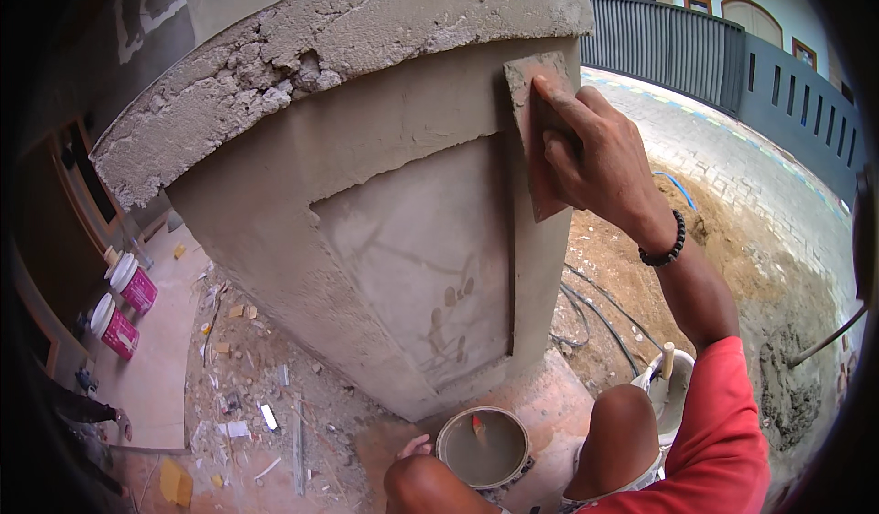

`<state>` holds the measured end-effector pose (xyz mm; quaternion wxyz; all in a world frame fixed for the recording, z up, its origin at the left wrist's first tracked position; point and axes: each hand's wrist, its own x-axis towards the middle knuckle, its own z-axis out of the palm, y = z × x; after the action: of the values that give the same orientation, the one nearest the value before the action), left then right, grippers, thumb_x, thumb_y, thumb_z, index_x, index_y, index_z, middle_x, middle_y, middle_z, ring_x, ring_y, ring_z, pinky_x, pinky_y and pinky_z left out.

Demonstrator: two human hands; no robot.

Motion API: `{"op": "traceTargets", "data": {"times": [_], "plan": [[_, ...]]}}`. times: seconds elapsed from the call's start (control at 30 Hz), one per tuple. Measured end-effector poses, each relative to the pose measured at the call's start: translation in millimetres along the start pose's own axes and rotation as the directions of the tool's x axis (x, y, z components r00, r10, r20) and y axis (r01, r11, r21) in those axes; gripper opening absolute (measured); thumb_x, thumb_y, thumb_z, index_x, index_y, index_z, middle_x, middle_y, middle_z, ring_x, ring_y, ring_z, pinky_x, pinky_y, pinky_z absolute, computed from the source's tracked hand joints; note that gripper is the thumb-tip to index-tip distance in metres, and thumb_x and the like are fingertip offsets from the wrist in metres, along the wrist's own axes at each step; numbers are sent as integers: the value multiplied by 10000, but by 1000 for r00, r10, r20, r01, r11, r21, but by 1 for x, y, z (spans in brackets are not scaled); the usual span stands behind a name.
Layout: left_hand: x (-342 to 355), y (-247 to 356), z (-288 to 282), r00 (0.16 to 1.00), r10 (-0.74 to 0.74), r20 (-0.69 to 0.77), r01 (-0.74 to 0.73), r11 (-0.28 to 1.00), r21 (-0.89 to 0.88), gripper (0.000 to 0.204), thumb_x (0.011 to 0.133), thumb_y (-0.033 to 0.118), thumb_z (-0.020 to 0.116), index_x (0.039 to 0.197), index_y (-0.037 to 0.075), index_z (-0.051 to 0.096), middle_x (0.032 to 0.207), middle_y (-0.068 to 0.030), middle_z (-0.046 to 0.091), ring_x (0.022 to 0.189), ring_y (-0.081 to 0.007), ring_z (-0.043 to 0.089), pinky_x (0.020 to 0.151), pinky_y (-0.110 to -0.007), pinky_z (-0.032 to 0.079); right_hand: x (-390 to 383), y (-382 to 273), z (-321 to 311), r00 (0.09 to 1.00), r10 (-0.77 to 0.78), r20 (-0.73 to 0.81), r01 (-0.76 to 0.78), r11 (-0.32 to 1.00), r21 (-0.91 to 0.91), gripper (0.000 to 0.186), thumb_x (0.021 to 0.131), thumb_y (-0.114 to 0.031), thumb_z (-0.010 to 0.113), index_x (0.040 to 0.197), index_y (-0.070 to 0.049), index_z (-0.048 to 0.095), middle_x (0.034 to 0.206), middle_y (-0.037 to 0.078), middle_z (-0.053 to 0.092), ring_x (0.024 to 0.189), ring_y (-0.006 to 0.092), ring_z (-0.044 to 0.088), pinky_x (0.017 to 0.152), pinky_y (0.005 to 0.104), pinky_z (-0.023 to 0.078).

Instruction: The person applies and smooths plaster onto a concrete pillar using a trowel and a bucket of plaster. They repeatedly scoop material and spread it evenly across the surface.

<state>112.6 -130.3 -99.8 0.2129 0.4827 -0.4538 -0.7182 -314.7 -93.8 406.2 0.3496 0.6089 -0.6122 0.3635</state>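
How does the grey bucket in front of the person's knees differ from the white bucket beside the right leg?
The grey bucket lies fully in view and holds smooth grey slurry with a small red-handled tool in it; the white bucket is partly hidden behind the right leg, with a pale wooden handle sticking up. The grey bucket is nearer the left hand; the white bucket sits under the raised right arm. Both stand open on the ground.

Outdoor site, flat daylight. Dark slatted metal fence point(723, 61) runs along the far right, a pale building with arched windows point(746, 10) behind it. Paved lane point(732, 166) beside bare earth point(732, 267). Reddish floor point(265, 422) strewn with debris; two pink-labelled tubs point(124, 303) stand by a wooden door frame point(78, 189).
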Motion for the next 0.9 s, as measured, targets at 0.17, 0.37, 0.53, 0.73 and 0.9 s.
{"op": "traceTargets", "data": {"times": [0.17,0.37,0.53,0.73,0.9], "plan": [[9,0,6,999,9,32,-9,1000,-6,491,966,160,647,1419,97,468,1218,-166,632,1004,-230,650,891,-394,539,17,1,12,998,-37,-57,32,996,-79,558,813,-125,638,1363,-71,563,861,196,554,756,349,619,672,447,501],[10,2,3,998,29,56,-29,1000,-8,521,970,158,642,1444,98,434,1256,-179,610,1028,-242,647,905,-405,537,-107,6,64,991,5,137,-11,999,39,691,820,-116,666,1476,-108,448,913,136,483,762,300,574,637,394,503],[7,-1,1,996,38,75,-38,999,-5,546,974,156,639,1464,99,407,1287,-191,592,1049,-253,645,917,-415,535,-124,11,40,973,24,230,-49,993,104,634,837,-114,635,1452,-106,482,947,151,522,810,334,598,700,431,520],[0,-9,-1,995,36,91,-35,999,-13,576,978,154,634,1489,100,374,1324,-204,570,1074,-266,641,931,-427,532,-12,22,8,999,40,-20,-40,999,-14,599,840,-111,615,1427,-76,502,932,165,549,786,332,599,679,431,495],[6,-22,-10,976,98,195,-77,991,-113,575,991,136,613,1503,101,352,1329,-210,574,1085,-271,645,942,-416,527,-106,23,79,999,39,4,-40,997,69,702,786,-79,665,1458,-60,462,879,139,472,751,303,555,664,397,492]]}}
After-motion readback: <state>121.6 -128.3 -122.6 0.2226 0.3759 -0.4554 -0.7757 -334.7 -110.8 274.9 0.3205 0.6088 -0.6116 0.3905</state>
